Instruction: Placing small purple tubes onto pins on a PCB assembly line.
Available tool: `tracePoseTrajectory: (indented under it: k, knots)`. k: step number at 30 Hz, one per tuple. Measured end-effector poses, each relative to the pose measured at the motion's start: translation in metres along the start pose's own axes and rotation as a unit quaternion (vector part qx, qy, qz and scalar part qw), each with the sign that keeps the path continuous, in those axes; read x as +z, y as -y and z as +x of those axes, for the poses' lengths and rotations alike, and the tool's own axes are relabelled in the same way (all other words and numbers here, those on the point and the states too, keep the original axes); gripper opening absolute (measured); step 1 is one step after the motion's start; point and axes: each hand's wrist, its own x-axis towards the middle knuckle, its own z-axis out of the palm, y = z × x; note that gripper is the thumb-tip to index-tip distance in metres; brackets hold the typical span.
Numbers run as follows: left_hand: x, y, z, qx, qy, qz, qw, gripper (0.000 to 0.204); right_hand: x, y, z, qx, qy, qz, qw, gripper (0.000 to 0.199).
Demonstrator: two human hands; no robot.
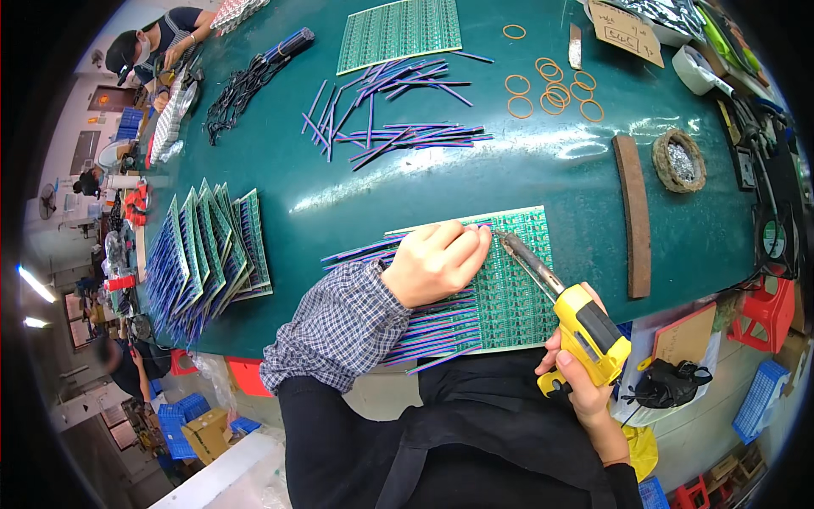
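Note:
A green circuit board panel (517,297) lies at the near edge of the dark green table (339,187), with several purple-blue wire strips (432,327) laid across its left half. My left hand (437,261) rests on the board, fingers pinched on a wire at the board's upper edge. My right hand (581,382) grips a yellow soldering iron (589,327); its metal tip (509,243) touches the board right beside my left fingertips.
A fanned stack of green boards (208,254) sits at left. Loose purple wires (398,110), another board panel (398,32) and orange rubber bands (551,85) lie farther back. A brown strip (634,212) and a wire-wool tip cleaner (678,161) sit right. Another person (161,42) works far left.

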Motion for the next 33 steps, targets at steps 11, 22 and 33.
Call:
tracePoseTrajectory:
  k: [11,22,33]
  knots:
    - [0.0009,-0.0013,0.0004,0.005,0.004,0.006,1.0,0.029,0.0041,0.0023,-0.0031,0.013,-0.038,-0.025,0.999,0.081]
    - [0.0007,-0.0025,0.0007,0.009,-0.004,0.023,1.0,0.029,0.0041,-0.0019,-0.0045,-0.025,-0.027,-0.013,0.999,0.07]
    - [0.001,-0.0035,0.0004,0.015,0.0,0.025,1.0,0.03,-0.0014,-0.0015,-0.009,-0.022,-0.021,-0.028,0.999,0.075]
